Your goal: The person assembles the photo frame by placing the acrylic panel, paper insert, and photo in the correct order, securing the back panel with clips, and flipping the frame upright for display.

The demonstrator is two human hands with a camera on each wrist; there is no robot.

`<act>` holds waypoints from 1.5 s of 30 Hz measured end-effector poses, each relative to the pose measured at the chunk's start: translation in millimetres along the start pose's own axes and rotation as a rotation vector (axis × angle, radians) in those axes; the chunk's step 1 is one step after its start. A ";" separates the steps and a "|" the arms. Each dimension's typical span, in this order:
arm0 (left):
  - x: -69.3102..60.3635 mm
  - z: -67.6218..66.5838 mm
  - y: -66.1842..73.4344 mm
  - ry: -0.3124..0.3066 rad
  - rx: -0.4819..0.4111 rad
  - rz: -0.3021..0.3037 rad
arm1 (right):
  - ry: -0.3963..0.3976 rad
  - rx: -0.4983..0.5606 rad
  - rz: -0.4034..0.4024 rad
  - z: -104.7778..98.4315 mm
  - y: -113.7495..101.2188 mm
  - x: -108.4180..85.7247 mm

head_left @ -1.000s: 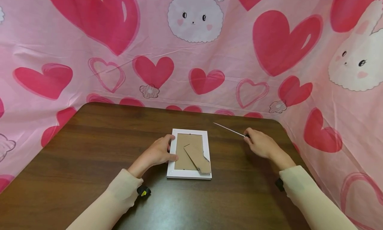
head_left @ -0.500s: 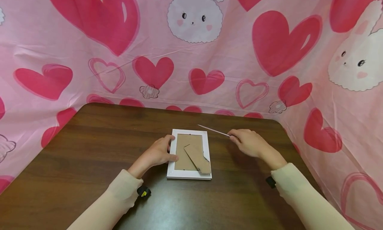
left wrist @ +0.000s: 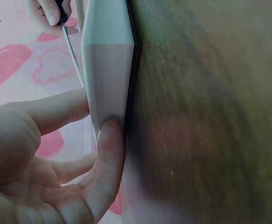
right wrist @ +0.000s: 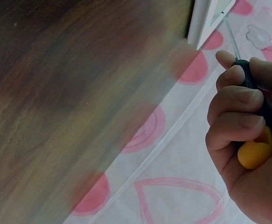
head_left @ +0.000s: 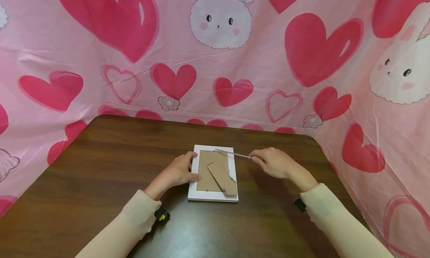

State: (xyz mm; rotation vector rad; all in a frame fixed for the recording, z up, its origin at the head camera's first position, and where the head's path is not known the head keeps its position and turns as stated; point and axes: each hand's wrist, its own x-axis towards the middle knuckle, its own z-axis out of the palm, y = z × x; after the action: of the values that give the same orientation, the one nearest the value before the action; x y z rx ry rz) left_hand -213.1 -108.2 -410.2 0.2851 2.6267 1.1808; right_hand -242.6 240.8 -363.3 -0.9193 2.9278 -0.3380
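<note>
A white picture frame [head_left: 211, 196] lies face down at the middle of the table, its brown backing board [head_left: 205, 155] and angled stand flap [head_left: 224, 181] upward. My left hand [head_left: 176, 170] grips the frame's left edge, thumb on the back face; in the left wrist view, a finger presses the white side. My right hand [head_left: 277, 162] holds a screwdriver, whose thin metal shaft [head_left: 239, 155] reaches left over the top border. The tip is by a small dark tab at the board's upper edge; contact is unclear. Curled fingers wrap its black handle with a yellow end [right wrist: 254, 154].
The dark wooden table [head_left: 134, 153] spreads around the frame. Behind it and at both sides hangs a pink cloth [head_left: 255, 56] printed with hearts and rabbits. A black wrist device [head_left: 162, 215] sits under the left sleeve.
My right hand has moved left with the screwdriver, bringing its tip from beyond the frame's upper right to over the top border. The left hand and frame have stayed in place.
</note>
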 end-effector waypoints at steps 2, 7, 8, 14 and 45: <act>0.2 -0.2 -0.1 0.000 0.002 0.000 | -0.008 0.011 -0.010 -0.2 -0.8 0.2; 0.5 -0.3 -0.3 0.000 -0.007 0.003 | -0.008 0.020 -0.020 -1.0 -2.4 0.6; 0.5 -0.2 -0.3 0.000 -0.008 0.004 | -0.008 0.022 -0.019 -1.1 -2.3 0.9; 0.6 -0.4 0.1 0.006 0.027 0.018 | -0.064 0.056 -0.025 -6.0 -2.5 5.4; 0.2 1.0 2.7 -0.009 0.206 0.033 | -0.291 0.067 -0.084 -39.2 2.3 33.6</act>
State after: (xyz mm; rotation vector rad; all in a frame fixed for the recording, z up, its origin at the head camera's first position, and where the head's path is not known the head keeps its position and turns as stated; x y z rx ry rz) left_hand -212.8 -105.7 -408.8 0.3726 2.7481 0.9163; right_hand -276.0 230.9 -325.2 -0.9915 2.6049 -0.2777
